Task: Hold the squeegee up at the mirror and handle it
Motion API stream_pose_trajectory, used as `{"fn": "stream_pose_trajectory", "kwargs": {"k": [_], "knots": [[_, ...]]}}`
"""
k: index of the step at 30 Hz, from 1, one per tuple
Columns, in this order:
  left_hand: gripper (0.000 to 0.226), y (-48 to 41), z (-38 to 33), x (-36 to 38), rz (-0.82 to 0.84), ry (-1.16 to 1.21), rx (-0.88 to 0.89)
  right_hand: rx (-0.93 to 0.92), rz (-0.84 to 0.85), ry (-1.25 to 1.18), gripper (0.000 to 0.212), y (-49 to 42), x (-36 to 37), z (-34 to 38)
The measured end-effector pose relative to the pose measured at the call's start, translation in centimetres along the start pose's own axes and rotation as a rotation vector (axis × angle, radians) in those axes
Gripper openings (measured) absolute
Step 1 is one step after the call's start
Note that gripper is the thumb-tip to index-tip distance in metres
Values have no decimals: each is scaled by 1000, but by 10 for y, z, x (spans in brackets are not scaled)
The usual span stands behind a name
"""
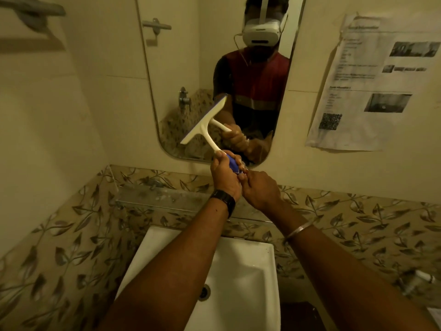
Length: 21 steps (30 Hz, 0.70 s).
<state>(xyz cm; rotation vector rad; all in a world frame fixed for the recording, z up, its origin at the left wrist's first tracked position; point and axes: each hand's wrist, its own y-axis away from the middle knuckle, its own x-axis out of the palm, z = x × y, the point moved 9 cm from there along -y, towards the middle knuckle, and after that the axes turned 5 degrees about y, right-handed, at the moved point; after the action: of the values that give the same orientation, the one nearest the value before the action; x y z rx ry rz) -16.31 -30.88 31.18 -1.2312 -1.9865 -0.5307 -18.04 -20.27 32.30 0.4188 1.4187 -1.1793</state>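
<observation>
While only 1 view, the head camera, covers this entry, it takes in both hands, the tool and the wall behind. Item 1: squeegee [202,124], white, T-shaped, with a blue grip end; blade tilted, its upper end toward the top right, held up in front of the lower part of the mirror [171,75]; whether the blade touches the glass cannot be told. Item 2: left hand [225,176], fingers curled tight round the blue grip, thumb laid along the white stem; black wristwatch [224,201] on that wrist. Item 3: right hand [259,188], just beside the left and touching it, fingers curled inward and pressed together at the butt of the grip; whether they actually pinch the handle cannot be told. Thin metal bangle [298,231] on the right forearm. Item 4: mirror, tall, rounded corners, showing the reflection of the person in a headset and red vest and of the squeegee. Item 5: white rectangular washbasin [248,266] below the forearms, drain visible. Item 6: glass shelf [164,199] on the wall between basin and mirror. Item 7: leaf-patterned tile band [71,247] around the basin. Item 8: printed paper notice [365,82] fixed to the wall right of the mirror, text too blurred to read.
</observation>
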Motion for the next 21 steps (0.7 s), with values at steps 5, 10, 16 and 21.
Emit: {"fn": "stream_pose_trajectory", "kwargs": {"k": [5, 10, 16, 21], "knots": [[39, 18, 55, -13, -50, 6, -119, 68, 74, 33, 60, 30, 29, -44], [38, 31, 48, -18, -54, 28, -130, 41, 37, 66, 72, 41, 25, -37], [41, 9, -32, -22, -25, 120, 13, -99, -14, 65, 55, -2, 1, 40], [44, -11, -56, -44, -84, 147, 37, -140, -2, 50, 52, -23, 11, 71]]}}
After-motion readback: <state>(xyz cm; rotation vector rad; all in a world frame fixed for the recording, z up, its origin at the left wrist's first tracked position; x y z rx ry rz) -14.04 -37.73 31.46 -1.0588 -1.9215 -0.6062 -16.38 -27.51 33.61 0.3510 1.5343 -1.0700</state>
